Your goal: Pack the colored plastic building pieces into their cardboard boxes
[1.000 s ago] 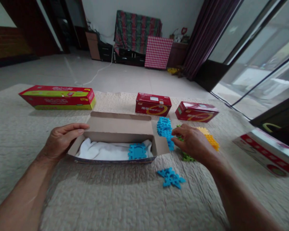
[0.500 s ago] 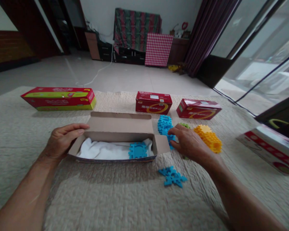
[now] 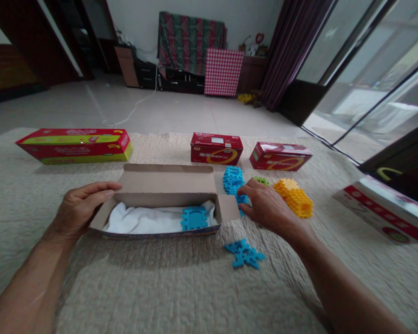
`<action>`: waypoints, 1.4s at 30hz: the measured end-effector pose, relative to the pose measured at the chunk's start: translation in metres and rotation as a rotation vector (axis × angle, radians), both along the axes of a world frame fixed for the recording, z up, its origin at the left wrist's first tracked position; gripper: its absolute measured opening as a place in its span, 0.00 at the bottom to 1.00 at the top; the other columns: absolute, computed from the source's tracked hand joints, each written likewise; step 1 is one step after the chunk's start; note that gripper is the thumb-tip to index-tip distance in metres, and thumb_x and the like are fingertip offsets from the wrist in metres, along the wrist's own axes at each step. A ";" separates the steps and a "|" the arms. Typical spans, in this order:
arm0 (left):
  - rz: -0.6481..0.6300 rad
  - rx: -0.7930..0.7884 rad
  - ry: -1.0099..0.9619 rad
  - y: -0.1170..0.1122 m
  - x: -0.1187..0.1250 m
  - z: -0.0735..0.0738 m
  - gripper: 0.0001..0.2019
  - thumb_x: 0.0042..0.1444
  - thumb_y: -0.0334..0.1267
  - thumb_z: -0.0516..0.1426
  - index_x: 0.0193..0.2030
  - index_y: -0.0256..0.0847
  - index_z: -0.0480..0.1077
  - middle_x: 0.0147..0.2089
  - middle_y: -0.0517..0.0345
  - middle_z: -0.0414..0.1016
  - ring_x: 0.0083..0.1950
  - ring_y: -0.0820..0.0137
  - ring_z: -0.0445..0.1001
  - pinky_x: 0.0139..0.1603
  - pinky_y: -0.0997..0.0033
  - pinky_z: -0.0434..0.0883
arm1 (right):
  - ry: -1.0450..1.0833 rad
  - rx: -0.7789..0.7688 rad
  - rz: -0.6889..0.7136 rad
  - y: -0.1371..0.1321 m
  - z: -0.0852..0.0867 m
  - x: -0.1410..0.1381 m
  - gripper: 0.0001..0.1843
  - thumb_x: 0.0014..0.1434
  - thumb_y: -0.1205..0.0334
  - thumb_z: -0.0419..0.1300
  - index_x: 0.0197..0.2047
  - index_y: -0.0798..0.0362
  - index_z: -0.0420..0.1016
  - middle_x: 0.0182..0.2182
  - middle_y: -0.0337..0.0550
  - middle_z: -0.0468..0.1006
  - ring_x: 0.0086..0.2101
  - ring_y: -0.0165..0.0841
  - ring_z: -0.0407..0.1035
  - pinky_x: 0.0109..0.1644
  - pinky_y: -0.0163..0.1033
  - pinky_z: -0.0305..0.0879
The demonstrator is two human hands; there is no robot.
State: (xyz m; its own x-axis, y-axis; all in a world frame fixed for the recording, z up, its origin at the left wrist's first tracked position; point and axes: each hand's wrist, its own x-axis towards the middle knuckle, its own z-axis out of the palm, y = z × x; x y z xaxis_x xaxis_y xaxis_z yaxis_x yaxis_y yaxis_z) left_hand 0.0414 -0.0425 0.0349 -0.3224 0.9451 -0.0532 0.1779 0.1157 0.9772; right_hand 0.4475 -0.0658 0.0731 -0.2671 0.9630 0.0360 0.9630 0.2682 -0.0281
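A quilted beige cover [image 3: 160, 287] carries everything. At its middle lies a long open brown cardboard box [image 3: 167, 183], lid flap folded back toward 12 o'clock. Inside, a folded white cloth [image 3: 139, 221] fills the floor of the box, and one square blue plastic interlocking tile [image 3: 194, 218] lies on the cloth near the 3 o'clock end.

The left hand [image 3: 78, 208] rests against the box's 9 o'clock end, fingers loosely spread and gripping nothing.

A long closed red and yellow-green carton [image 3: 75, 145] sits at 10 o'clock of the box. A red and white carton [image 3: 383, 211] lies far out at 3 o'clock. Two short red cartons [image 3: 216, 148] [image 3: 280, 156] stand at 1 o'clock.

Just beside the box's 3 o'clock end is a stack of blue tiles [image 3: 232, 180], with a yellow tile stack [image 3: 294, 198] further out.

The right hand [image 3: 264, 206] lies palm down between them, fingers bent onto the blue stack; whether it grips cannot be told.

A loose blue tile [image 3: 244, 253] lies at 5 o'clock of the box.
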 end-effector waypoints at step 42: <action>-0.172 0.196 0.027 0.009 -0.006 -0.011 0.11 0.45 0.41 0.63 0.36 0.40 0.81 0.28 0.58 0.79 0.27 0.71 0.70 0.30 0.72 0.67 | 0.461 -0.222 0.440 0.009 0.039 -0.144 0.12 0.59 0.69 0.55 0.36 0.56 0.81 0.30 0.43 0.79 0.27 0.27 0.68 0.31 0.33 0.58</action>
